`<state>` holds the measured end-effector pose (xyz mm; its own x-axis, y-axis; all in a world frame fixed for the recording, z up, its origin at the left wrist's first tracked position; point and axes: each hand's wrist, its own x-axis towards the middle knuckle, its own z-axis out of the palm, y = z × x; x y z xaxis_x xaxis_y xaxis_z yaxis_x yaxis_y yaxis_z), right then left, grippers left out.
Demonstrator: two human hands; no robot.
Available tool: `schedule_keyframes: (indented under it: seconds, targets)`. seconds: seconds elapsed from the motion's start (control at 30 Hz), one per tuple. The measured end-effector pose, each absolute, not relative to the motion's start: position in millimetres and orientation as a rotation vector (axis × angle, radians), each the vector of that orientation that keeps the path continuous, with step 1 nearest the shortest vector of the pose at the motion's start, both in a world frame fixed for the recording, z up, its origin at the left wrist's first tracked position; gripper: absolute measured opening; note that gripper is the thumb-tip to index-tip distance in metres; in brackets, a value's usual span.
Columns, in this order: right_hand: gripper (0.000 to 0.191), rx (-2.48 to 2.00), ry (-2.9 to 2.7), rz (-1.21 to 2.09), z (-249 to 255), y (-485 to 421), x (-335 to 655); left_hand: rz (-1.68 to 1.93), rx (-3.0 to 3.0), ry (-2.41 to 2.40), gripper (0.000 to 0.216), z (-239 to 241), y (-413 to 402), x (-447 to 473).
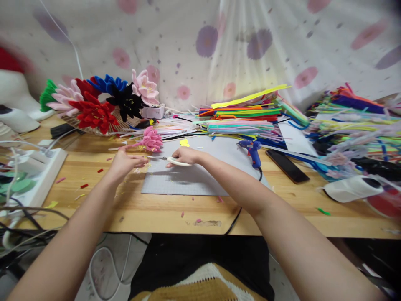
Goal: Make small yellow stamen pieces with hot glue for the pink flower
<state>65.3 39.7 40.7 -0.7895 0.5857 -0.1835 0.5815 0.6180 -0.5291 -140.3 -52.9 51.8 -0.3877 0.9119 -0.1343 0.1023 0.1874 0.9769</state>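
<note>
My right hand (184, 156) is closed around the white-handled scissors (179, 162), whose metal blades point left over the grey cutting mat (200, 184). My left hand (127, 164) is just left of the blade tips, its fingertips together. Whatever they pinch is too small to name; a few tiny yellow bits show nearby. Just behind the left fingers is a pink fuzzy flower (152, 140) of pipe cleaners, its stem running left toward that hand. A small bright yellow piece (184, 143) lies on the mat behind my right hand.
A blue glue gun (252, 151) and a black phone (287, 166) lie to the right. Bundles of pipe cleaners (244, 121) line the back. Finished fuzzy flowers (97, 113) stand at back left, near a white power strip (40, 179). Coloured scraps (84, 186) dot the wooden table (125, 215).
</note>
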Motion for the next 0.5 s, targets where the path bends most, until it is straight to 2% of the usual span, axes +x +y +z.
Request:
schedule_keyframes:
  seconds: [0.23,0.5]
  targets:
    - [0.061,-0.998,-2.810,0.846,43,42,67,1.326,1.071,1.658,0.086,52,-56,-146]
    - [0.054,-1.120,-2.747,0.293,38,22,99,1.475,1.049,1.445,0.084,42,-53,-120]
